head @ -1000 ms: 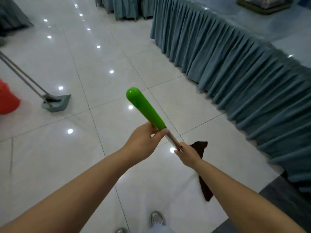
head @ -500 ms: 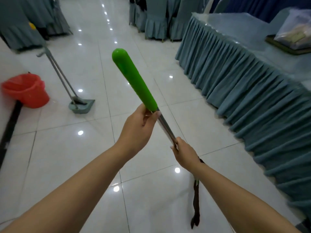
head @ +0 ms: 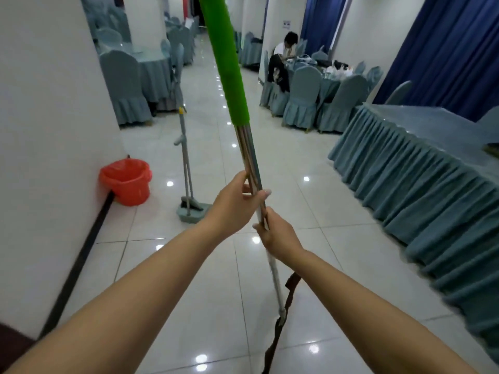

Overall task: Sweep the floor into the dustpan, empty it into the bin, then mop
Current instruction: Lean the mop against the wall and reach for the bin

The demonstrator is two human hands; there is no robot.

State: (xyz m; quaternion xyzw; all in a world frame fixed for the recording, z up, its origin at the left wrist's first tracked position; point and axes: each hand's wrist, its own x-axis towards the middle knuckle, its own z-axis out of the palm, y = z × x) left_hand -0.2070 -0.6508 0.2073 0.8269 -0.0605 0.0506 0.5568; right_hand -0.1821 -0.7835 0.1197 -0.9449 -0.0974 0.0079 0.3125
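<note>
Green foam sleeve [head: 229, 63] on the upper part of the mop handle [head: 249, 160], bare ribbed metal showing below it, just above the fingers. Held nearly upright, leaning slightly, running out of the top edge of the picture. Gripped by the left hand [head: 235, 209] on the metal part, fingers [head: 263, 194] curled round the shaft with the thumb on the near side. Gripped again just beneath by the right hand [head: 279, 236], fingers wrapped tight round the thinner pale shaft, the two hands almost touching. Below the right hand, shaft slanting down to a dark mop cloth [head: 280, 319] hanging in strips, its lowest end reaching the glossy white tiled floor [head: 189, 306] at the bottom edge of the picture.

Beyond and to the left of the left hand's fingers, a grey dustpan [head: 193, 211] standing on the floor with its long handle upright and a broom [head: 181, 136] set in it. Further left, an orange-red bin [head: 125, 182] with a liner, against the white wall [head: 48, 130]. To the right of the fingers, well apart, a long table with a pleated grey-blue skirt [head: 421, 190]. Far behind, covered chairs [head: 302, 95] round tables, a seated person [head: 285, 49], and blue curtains [head: 453, 55].
</note>
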